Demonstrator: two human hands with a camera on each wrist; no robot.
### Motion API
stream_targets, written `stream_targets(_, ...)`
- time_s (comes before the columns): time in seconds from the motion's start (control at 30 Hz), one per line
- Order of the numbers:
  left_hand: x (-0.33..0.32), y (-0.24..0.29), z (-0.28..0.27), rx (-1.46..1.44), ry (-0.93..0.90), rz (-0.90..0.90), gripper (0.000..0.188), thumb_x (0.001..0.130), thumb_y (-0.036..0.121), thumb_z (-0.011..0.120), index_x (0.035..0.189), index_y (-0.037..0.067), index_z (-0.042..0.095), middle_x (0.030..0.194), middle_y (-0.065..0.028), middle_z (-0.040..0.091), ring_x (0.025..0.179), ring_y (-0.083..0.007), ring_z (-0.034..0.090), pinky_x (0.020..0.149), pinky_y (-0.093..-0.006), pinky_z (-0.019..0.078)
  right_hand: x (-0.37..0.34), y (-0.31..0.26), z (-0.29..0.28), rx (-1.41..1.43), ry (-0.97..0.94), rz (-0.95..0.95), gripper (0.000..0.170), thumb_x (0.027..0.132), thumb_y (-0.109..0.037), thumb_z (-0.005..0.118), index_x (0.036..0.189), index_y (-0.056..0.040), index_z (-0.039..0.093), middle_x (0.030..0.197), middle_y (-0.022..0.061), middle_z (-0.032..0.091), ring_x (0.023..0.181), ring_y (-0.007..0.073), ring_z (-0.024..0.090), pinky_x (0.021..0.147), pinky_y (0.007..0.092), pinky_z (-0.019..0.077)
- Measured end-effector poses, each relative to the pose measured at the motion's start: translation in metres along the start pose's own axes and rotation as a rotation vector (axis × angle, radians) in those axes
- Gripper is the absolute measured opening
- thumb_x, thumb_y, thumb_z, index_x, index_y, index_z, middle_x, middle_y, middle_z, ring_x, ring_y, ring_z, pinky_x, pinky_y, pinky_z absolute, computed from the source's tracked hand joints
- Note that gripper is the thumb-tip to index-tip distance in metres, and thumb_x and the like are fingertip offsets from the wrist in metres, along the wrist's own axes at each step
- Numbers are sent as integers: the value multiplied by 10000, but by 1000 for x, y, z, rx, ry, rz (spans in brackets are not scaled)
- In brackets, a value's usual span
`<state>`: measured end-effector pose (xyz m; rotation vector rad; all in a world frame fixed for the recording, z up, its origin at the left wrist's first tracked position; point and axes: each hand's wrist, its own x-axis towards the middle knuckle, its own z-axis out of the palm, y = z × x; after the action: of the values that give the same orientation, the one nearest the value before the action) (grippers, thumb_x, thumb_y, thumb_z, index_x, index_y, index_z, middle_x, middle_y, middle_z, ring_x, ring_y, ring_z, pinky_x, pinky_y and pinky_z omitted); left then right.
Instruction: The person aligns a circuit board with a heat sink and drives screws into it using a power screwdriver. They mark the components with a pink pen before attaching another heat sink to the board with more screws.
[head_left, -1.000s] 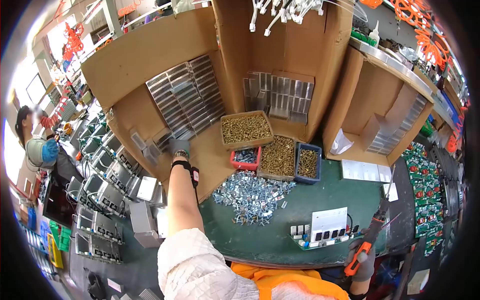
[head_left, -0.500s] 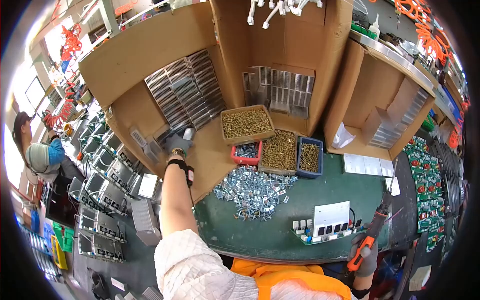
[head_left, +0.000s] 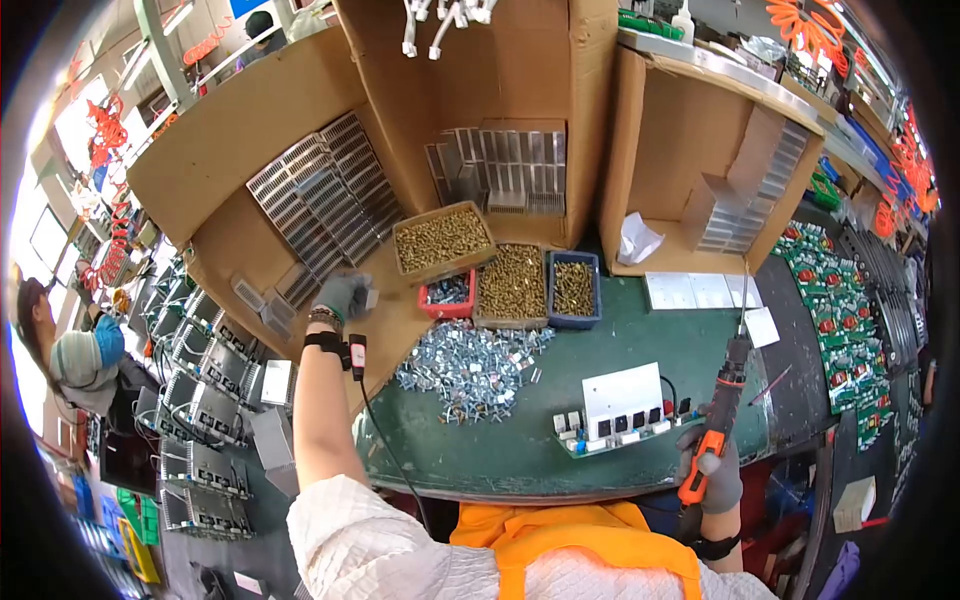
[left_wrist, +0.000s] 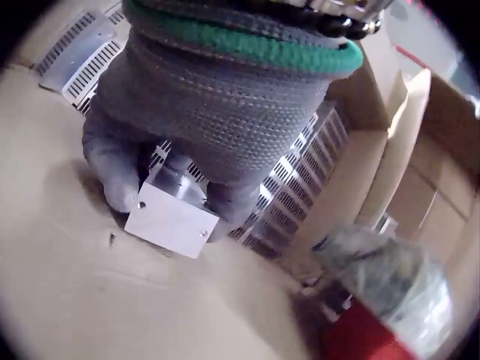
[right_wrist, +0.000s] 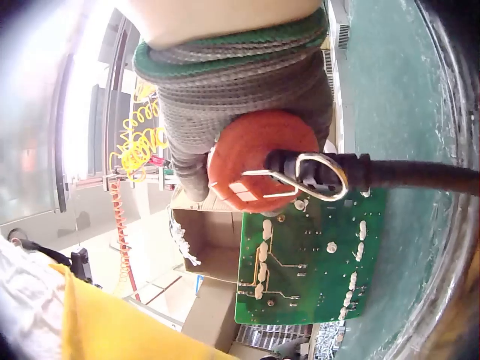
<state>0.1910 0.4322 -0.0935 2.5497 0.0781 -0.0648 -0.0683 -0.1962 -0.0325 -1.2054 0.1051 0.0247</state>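
My left hand (head_left: 340,295), in a grey knitted glove, is over the floor of the left cardboard box. Its fingers and thumb grip a metal heat sink (left_wrist: 172,225) with a flat pale face and two small holes. Stacked slotted heat sinks (head_left: 330,190) lean behind that hand. My right hand (head_left: 722,480), also gloved, grips an orange and black electric screwdriver (head_left: 715,440) whose long bit points up and away. Left of the screwdriver, a green circuit board (right_wrist: 307,262) with a white upright plate (head_left: 622,398) rests near the table's front edge.
Brass screws fill an upper tray (head_left: 398,262), a lower tray and a blue bin (head_left: 574,322). A red bin (head_left: 447,311) stands beside a pile of small silver parts (head_left: 470,365). Finished-looking units (head_left: 200,410) line the left; boards (head_left: 830,310) line the right. Another person sits far left.
My left hand has come away from the stacked heat sinks toward the right and nearer me, with one heat sink in its fingers. The head view has turned right; my right hand still holds the screwdriver.
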Motion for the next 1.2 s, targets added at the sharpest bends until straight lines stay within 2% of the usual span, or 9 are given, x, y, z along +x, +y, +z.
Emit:
stream_targets(0.03,-9,19,-3,-840,61,-325,446,805,296,779,1083,30,553,886,-142,703,709,-179,662,554,-296,519,0,1,-2,11,-15,14,931,672,-278,831,1415,-6,341,915,139,633,583,184,634,481,302,540)
stream_targets(0.13,-45,106,-6,-813,99,-119,230,901,284,686,900,67,612,685,-20,632,491,-81,522,436,-225,393,4,4,-7,49,-32,22,925,680,-256,819,1429,-16,332,947,141,630,599,201,641,505,318,543)
stream_targets(0.27,-64,205,13,-793,43,266,317,916,360,663,1037,76,588,732,12,598,524,-56,525,425,-188,363,3,3,-12,107,-106,92,902,697,-206,789,1448,-42,318,1015,148,623,661,214,652,557,334,546)
stream_targets(0.37,-88,312,13,-699,-232,206,398,935,364,638,1202,75,576,799,14,601,555,-33,531,445,-178,400,3,4,-13,151,-137,109,883,705,-182,773,1453,-70,316,1024,148,624,668,203,649,573,333,547)
stream_targets(0.53,-101,423,66,-543,-623,316,315,939,213,645,1205,50,601,973,-55,652,858,-120,620,725,-278,513,4,7,-12,175,-139,100,858,693,-163,751,1431,-59,327,1023,138,629,669,189,643,596,319,545)
stream_targets(0.6,-97,442,102,-288,-403,738,340,912,226,675,1187,38,605,983,-81,656,949,-164,611,825,-326,495,4,7,-15,180,-133,101,871,691,-171,763,1432,-56,319,1023,137,629,671,185,643,597,317,545)
stream_targets(0.8,-102,481,145,-117,-539,589,359,887,252,703,1140,15,611,1005,-107,663,908,-195,622,816,-329,495,4,6,-14,176,-142,134,930,655,-281,830,1412,-77,329,996,129,645,639,176,638,566,297,537)
stream_targets(1.0,-91,469,159,-13,-594,745,341,885,232,671,1147,17,633,973,-128,690,879,-196,633,813,-308,501,7,10,-16,198,-161,132,931,652,-283,822,1415,-77,329,1027,160,644,629,177,634,557,299,536)
stream_targets(1.2,-66,475,145,-32,-1034,550,251,876,197,654,1048,22,704,875,-63,674,783,-124,596,709,-275,495,10,12,-20,188,-208,115,926,687,-189,771,1467,-57,291,1111,193,619,642,157,631,581,301,542)
